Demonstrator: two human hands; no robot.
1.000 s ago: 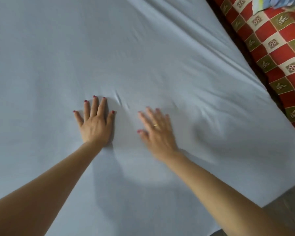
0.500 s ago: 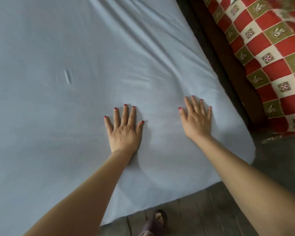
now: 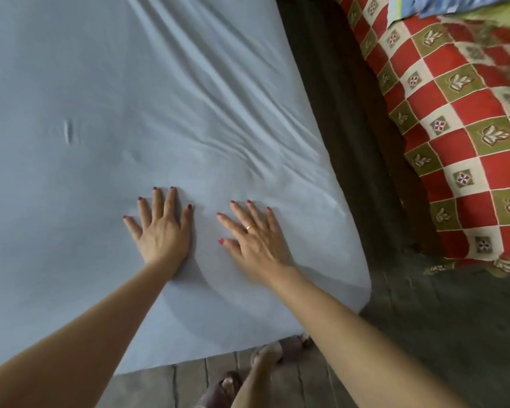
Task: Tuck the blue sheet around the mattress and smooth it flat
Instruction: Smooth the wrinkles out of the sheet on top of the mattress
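Since half a second ago, right hand (image 3: pixel 259 245) is sliding back in toward the left hand (image 3: pixel 162 231); it was out near the right edge of the sheet (image 3: pixel 130 83), now the two are sitting near each other, centre-lower frame. Left hand is looking about where it was.

Both hands are lying flat, palms down, fingers straight and spread, pressing on the sheet, gripping nothing. Ring is showing on the right hand.

Sheet is covering the mattress (image 3: pixel 362 290) across the left and centre of frame, corner at right-centre low. Near edge is hanging along the bottom of frame above the floor (image 3: pixel 454 334) and a foot in a sandal (image 3: pixel 218 387); can't tell if it's tucked under.

Wrinkles are running diagonally from top centre down toward the right edge, bunching just above the right hand. One small pinched crease is sitting at left-centre.

My read: the step is smoothing, partly done.
- Keep palms flat and sweep outward from the centre toward the right edge, pushing slack off the side.
- Anchor with the left hand while the right is moving, else the fabric just shifts.
- Go along the folds' slack direction, not across, or they'll double over.
- Hit the left-centre crease after.

Checkered red blanket (image 3: pixel 454 128) is lying at upper right, apart from the mattress.
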